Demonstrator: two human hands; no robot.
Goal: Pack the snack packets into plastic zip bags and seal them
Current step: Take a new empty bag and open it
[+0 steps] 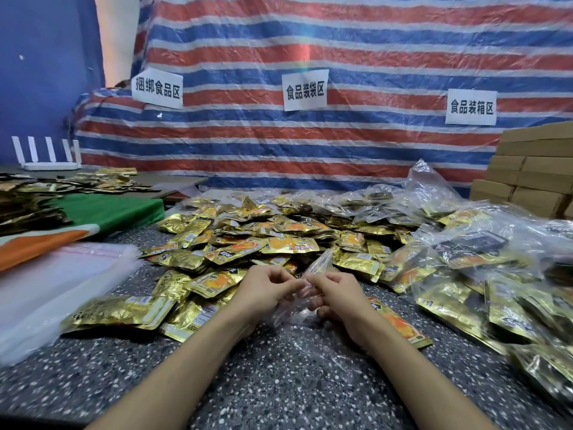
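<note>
The left hand [267, 285] and right hand [339, 294] pinch the zip bag [319, 264] between them.

Worktop [263, 383]: dark speckled surface. Centre: a loose heap of gold snack packets [248, 243], spreading toward the near left. Left side: a flat stack of empty zip bags [46, 290], just beside a green, white and orange cloth [117, 209]. Right side: filled bags [465, 259] piled up, touching the heap.

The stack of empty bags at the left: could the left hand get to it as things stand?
Probably yes: only flat snack packets lie between the left hand and the stack of empty bags, though that hand pinches a zip bag.
</note>
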